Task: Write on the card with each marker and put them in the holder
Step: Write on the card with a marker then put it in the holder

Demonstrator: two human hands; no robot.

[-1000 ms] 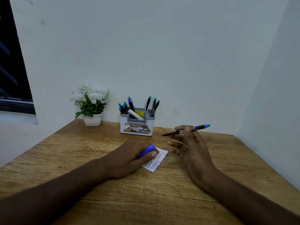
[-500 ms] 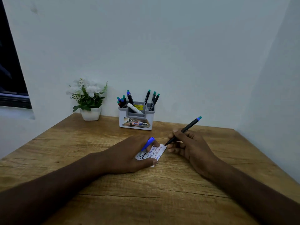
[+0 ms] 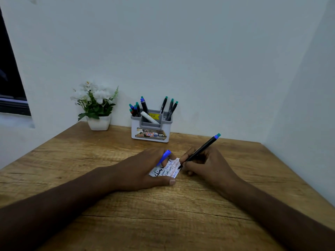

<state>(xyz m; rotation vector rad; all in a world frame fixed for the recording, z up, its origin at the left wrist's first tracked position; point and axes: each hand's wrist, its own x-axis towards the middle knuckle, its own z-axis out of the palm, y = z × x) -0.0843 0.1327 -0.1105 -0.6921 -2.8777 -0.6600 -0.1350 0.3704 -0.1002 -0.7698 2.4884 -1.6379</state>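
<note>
Where the marker (image 3: 199, 151) lay almost level in the air above the right hand (image 3: 203, 165) a second ago, the head view now has it tilted in a writing grip, fingers pinched round the barrel and the tip down at the right edge of the card (image 3: 167, 169). Whether the tip actually touches the paper is too fine to tell here. The left hand (image 3: 145, 169) has stayed flat on the card, pinning its left part to the wooden table (image 3: 126, 223), and it holds a blue cap (image 3: 164, 156) between its fingers. The card already carries several lines of writing in different colours. The holder (image 3: 150, 129) stands well apart near the back wall, already stocked with other markers, with a potted plant (image 3: 96, 107) to its left. By my reading, this marker's stroke is just starting; recapping it and dropping it in the holder come afterwards.
</note>
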